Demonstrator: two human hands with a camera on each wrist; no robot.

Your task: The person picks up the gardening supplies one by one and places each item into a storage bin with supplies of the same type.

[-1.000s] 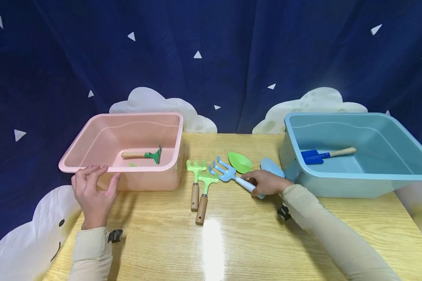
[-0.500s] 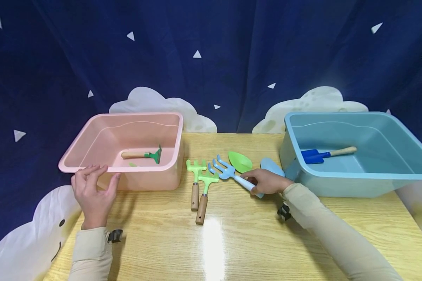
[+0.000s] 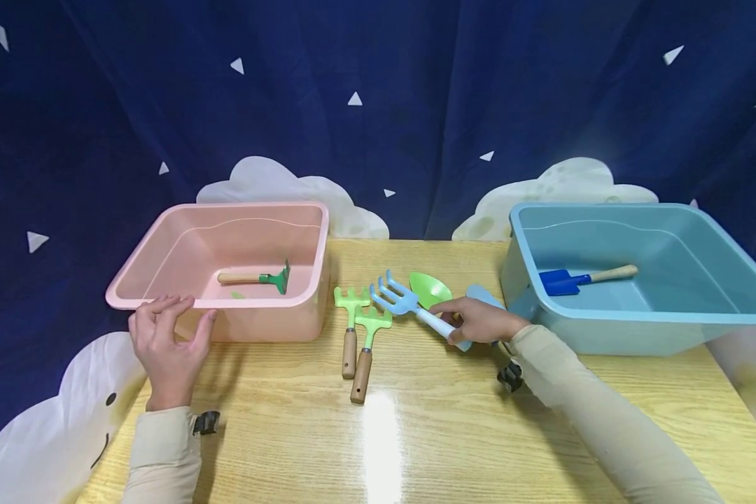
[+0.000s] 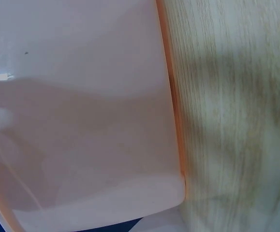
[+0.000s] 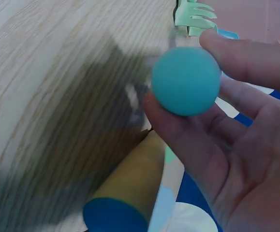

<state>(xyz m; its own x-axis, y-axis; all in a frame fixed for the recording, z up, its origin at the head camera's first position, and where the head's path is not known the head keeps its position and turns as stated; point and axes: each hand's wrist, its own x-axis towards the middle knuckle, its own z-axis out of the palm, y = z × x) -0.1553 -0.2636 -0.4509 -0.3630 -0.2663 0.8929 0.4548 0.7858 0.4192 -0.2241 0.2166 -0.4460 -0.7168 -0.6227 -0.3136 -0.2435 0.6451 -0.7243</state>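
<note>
A wooden counter [image 3: 416, 420] has bare room along its near edge, with one pink tub [image 3: 164, 294] at the left and one blue tub [image 3: 636, 325] at the right. The right hand [image 3: 479, 323] grips the handle of a light blue fork [image 3: 398, 299], tines raised just above two green rakes [image 3: 359, 329] and beside a green scoop [image 3: 430, 288]. The left hand [image 3: 166, 350], fingers loosely apart, rests by the pink tub's near wall.

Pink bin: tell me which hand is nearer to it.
Left. The left hand sits just in front of the pink bin, fingers at its near rim. The right hand is well off to its right, holding the blue fork.
</note>
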